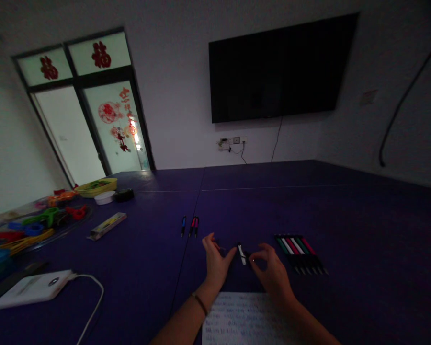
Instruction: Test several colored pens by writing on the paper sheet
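Two bare hands at a white-and-black pen part (242, 255) on the purple table (140, 273).
The left hand's (217, 261) thumb and forefinger stand apart, left of the part; the right hand's (271, 270) fingertips come together beside a small dark piece (248, 257), too dim to tell whether clamped on it. Nearer lies a handwritten sheet (242, 321); right, a row of pens (300, 253); farther left, three pens (193, 226).
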The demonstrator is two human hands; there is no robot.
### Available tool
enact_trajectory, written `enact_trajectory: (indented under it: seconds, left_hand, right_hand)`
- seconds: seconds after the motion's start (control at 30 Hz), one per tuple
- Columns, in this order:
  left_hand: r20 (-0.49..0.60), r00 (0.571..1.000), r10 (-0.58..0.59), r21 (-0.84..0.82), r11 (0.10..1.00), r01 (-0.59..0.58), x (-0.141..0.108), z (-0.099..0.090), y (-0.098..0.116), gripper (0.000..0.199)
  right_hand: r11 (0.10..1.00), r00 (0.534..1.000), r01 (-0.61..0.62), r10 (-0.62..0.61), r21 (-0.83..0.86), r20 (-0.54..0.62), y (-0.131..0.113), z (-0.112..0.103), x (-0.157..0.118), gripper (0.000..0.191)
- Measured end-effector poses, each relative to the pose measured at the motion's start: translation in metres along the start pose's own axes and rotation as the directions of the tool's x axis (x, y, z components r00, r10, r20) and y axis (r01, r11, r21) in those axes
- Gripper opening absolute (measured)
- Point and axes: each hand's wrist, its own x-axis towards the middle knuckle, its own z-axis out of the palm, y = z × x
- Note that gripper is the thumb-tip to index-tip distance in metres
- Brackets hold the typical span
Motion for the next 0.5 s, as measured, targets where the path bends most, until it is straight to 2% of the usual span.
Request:
enact_trajectory:
  seconds: [0.1, 0.17, 0.23, 0.3, 0.4, 0.5]
  left_hand:
    - [-0.053, 0.996, -0.077, -0.126, 0.990, 0.070, 0.002, 0.001, -0.002, 0.068]
    - [-0.006, 0.991, -0.135, -0.279, 0.952, 0.128, 0.003, 0.003, -0.004, 0.066]
    - [0.128, 0.978, -0.165, -0.439, 0.875, 0.205, 0.005, 0.005, -0.006, 0.065]
    - [0.286, 0.940, -0.185, -0.540, 0.779, 0.318, 0.006, 0.006, -0.005, 0.070]
    - [0.472, 0.859, -0.199, -0.581, 0.662, 0.473, 0.007, 0.005, 0.000, 0.074]
    - [0.566, 0.803, -0.187, -0.584, 0.595, 0.551, 0.006, 0.000, 0.006, 0.059]
  right_hand:
    - [1.000, 0.995, -0.004, 0.002, -0.021, -0.097, 0.000, -0.002, 0.001, 0.031]
    - [0.999, 0.986, 0.005, -0.013, -0.050, -0.168, 0.000, -0.004, 0.002, 0.029]
    - [0.998, 0.979, 0.009, -0.021, -0.064, -0.202, 0.000, -0.005, 0.002, 0.027]
    - [0.999, 0.979, 0.005, -0.015, -0.053, -0.201, 0.000, -0.005, 0.002, 0.029]
    - [1.000, 0.985, 0.002, -0.004, -0.011, -0.170, 0.000, -0.003, 0.000, 0.036]
    - [0.999, 0.992, 0.026, -0.023, 0.022, -0.127, 0.000, 0.000, -0.003, 0.040]
